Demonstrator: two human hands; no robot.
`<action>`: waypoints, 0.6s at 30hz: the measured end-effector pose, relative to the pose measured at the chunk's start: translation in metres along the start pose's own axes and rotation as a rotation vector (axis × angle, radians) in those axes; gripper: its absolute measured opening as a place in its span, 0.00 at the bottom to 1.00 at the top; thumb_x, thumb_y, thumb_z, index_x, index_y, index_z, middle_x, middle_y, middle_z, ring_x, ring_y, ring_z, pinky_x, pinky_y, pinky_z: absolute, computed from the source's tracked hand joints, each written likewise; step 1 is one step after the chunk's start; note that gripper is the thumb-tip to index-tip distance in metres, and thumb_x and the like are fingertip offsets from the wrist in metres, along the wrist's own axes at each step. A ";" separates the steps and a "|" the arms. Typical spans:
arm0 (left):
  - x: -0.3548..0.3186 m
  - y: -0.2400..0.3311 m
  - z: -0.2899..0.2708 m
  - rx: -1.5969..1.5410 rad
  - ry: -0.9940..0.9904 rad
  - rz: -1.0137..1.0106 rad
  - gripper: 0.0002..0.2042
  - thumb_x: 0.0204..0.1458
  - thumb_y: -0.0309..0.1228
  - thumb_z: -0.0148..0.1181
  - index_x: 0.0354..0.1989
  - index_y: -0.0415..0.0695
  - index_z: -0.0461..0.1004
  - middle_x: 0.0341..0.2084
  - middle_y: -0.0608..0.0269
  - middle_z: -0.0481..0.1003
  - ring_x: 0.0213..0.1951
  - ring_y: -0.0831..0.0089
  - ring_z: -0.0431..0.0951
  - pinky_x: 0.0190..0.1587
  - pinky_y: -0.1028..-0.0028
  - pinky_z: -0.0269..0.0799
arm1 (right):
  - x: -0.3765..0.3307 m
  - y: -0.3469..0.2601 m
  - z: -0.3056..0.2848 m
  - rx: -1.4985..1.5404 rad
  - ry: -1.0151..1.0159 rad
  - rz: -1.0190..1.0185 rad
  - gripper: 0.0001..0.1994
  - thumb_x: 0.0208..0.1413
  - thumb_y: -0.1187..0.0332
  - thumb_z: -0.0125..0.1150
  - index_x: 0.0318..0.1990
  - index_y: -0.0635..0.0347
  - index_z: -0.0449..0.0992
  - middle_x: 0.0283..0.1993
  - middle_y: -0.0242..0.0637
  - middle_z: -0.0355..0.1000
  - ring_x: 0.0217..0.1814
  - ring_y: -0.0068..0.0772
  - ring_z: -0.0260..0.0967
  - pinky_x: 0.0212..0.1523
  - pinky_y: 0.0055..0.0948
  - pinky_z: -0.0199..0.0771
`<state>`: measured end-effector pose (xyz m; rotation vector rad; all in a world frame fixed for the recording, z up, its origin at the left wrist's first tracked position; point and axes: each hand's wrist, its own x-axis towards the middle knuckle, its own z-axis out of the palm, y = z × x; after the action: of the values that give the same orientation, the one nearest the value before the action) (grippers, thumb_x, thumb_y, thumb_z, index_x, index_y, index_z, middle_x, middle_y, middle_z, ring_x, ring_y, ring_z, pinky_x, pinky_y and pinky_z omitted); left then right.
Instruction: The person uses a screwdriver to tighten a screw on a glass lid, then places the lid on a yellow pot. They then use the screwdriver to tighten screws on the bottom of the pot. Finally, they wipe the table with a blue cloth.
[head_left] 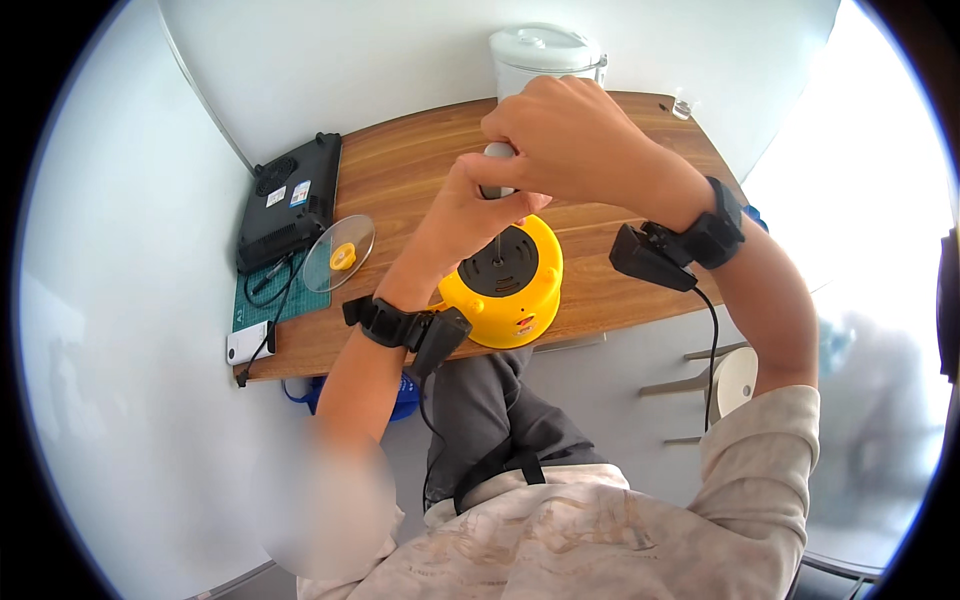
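A round yellow cooker [515,290] lies upside down at the near edge of the wooden table [400,170], its black base plate facing up. My right hand [555,125] is closed over the grey handle of a screwdriver [497,168], held upright with its thin shaft pointing down onto the black base. My left hand [470,215] wraps around the lower part of the same screwdriver, just above the cooker. Both wrists wear black straps with small black devices.
A black induction hob [290,200] sits at the table's left on a green cutting mat [262,305]. Beside it lies a clear glass lid with a yellow knob [340,255]. A white lidded container [545,55] stands at the far edge. A stool [735,380] is on the floor.
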<state>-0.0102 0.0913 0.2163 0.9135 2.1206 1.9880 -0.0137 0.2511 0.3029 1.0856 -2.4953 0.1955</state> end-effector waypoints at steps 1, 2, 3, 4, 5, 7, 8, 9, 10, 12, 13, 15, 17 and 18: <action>-0.001 0.001 0.004 -0.024 0.039 -0.046 0.07 0.54 0.27 0.67 0.38 0.41 0.77 0.29 0.68 0.75 0.32 0.78 0.73 0.36 0.75 0.71 | 0.000 -0.002 -0.001 -0.005 -0.023 0.025 0.26 0.55 0.47 0.58 0.21 0.64 0.77 0.20 0.45 0.72 0.23 0.48 0.72 0.27 0.40 0.73; -0.003 0.001 0.008 -0.049 0.078 -0.092 0.06 0.54 0.27 0.67 0.38 0.41 0.77 0.29 0.68 0.75 0.32 0.78 0.73 0.36 0.75 0.71 | -0.001 -0.004 -0.004 -0.010 -0.046 0.049 0.26 0.55 0.46 0.58 0.20 0.64 0.77 0.20 0.45 0.72 0.23 0.47 0.72 0.27 0.40 0.73; -0.003 0.001 0.011 -0.073 0.116 -0.138 0.06 0.54 0.27 0.67 0.38 0.42 0.77 0.28 0.68 0.74 0.32 0.78 0.72 0.36 0.75 0.71 | -0.001 -0.006 -0.006 -0.015 -0.069 0.074 0.27 0.56 0.45 0.58 0.20 0.63 0.77 0.19 0.44 0.73 0.23 0.46 0.72 0.27 0.40 0.73; -0.004 0.000 0.009 -0.085 0.117 -0.146 0.06 0.54 0.27 0.67 0.38 0.42 0.77 0.28 0.68 0.74 0.32 0.78 0.72 0.36 0.75 0.70 | 0.000 -0.008 -0.006 -0.036 -0.087 0.060 0.26 0.56 0.47 0.58 0.21 0.63 0.78 0.21 0.45 0.73 0.24 0.47 0.73 0.28 0.40 0.74; -0.006 -0.003 0.005 -0.098 0.117 -0.154 0.05 0.54 0.26 0.67 0.37 0.42 0.77 0.28 0.68 0.74 0.32 0.78 0.72 0.36 0.74 0.70 | 0.002 -0.010 -0.006 -0.057 -0.105 0.047 0.24 0.56 0.48 0.58 0.23 0.63 0.78 0.22 0.45 0.74 0.25 0.48 0.73 0.29 0.41 0.74; -0.008 -0.010 -0.004 -0.171 0.096 -0.152 0.05 0.54 0.26 0.67 0.37 0.42 0.77 0.28 0.68 0.73 0.31 0.78 0.72 0.37 0.73 0.70 | 0.001 -0.010 -0.003 -0.006 -0.045 -0.012 0.22 0.56 0.51 0.57 0.27 0.64 0.79 0.26 0.46 0.76 0.27 0.49 0.74 0.32 0.42 0.75; -0.008 -0.014 -0.009 -0.231 0.075 -0.143 0.06 0.54 0.25 0.66 0.37 0.42 0.76 0.28 0.68 0.73 0.31 0.78 0.71 0.37 0.73 0.71 | -0.001 -0.008 0.002 0.067 0.033 -0.058 0.20 0.57 0.53 0.57 0.30 0.64 0.79 0.28 0.47 0.76 0.29 0.49 0.75 0.34 0.42 0.76; -0.007 -0.017 -0.012 -0.290 0.054 -0.134 0.06 0.54 0.25 0.66 0.38 0.42 0.76 0.28 0.68 0.72 0.31 0.78 0.71 0.38 0.73 0.71 | -0.003 -0.007 0.005 0.140 0.111 -0.104 0.19 0.57 0.55 0.56 0.32 0.64 0.79 0.31 0.48 0.77 0.31 0.50 0.75 0.36 0.43 0.77; -0.006 -0.017 -0.012 -0.289 0.040 -0.136 0.06 0.54 0.24 0.66 0.38 0.42 0.75 0.28 0.67 0.72 0.31 0.77 0.71 0.38 0.73 0.71 | -0.003 -0.003 0.005 0.179 0.093 -0.145 0.17 0.57 0.57 0.56 0.34 0.65 0.79 0.33 0.48 0.77 0.33 0.50 0.75 0.38 0.43 0.77; -0.005 -0.017 -0.012 -0.284 0.013 -0.140 0.08 0.53 0.22 0.65 0.39 0.43 0.73 0.27 0.66 0.71 0.31 0.76 0.71 0.38 0.72 0.71 | -0.001 0.006 0.005 0.259 0.059 -0.230 0.15 0.57 0.61 0.55 0.39 0.66 0.79 0.36 0.50 0.77 0.37 0.51 0.76 0.41 0.43 0.77; -0.005 -0.016 -0.010 -0.293 0.037 -0.143 0.08 0.53 0.22 0.64 0.39 0.43 0.72 0.27 0.65 0.71 0.31 0.76 0.71 0.38 0.72 0.71 | 0.000 0.007 0.006 0.260 0.047 -0.217 0.15 0.57 0.62 0.55 0.38 0.67 0.79 0.36 0.50 0.77 0.38 0.52 0.76 0.41 0.43 0.77; -0.006 -0.014 -0.004 -0.310 0.086 -0.150 0.09 0.53 0.21 0.64 0.40 0.43 0.71 0.27 0.64 0.71 0.30 0.75 0.71 0.38 0.71 0.72 | 0.001 0.009 0.006 0.264 0.025 -0.191 0.14 0.56 0.64 0.55 0.37 0.68 0.79 0.36 0.51 0.77 0.40 0.52 0.76 0.42 0.41 0.77; -0.006 -0.012 -0.003 -0.287 0.132 -0.142 0.10 0.52 0.21 0.64 0.39 0.43 0.70 0.26 0.64 0.71 0.31 0.74 0.72 0.39 0.70 0.72 | 0.002 0.008 0.009 0.256 0.056 -0.202 0.13 0.56 0.65 0.56 0.35 0.69 0.79 0.33 0.51 0.77 0.37 0.52 0.76 0.41 0.40 0.77; -0.006 -0.012 -0.002 -0.275 0.156 -0.138 0.10 0.52 0.21 0.64 0.38 0.43 0.69 0.26 0.64 0.71 0.31 0.73 0.72 0.40 0.69 0.73 | 0.002 0.007 0.010 0.252 0.071 -0.207 0.13 0.55 0.65 0.57 0.33 0.69 0.79 0.31 0.51 0.77 0.36 0.52 0.76 0.40 0.39 0.78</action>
<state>-0.0102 0.0866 0.2033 0.5696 1.8561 2.2663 -0.0235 0.2515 0.2946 1.4026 -2.3194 0.4890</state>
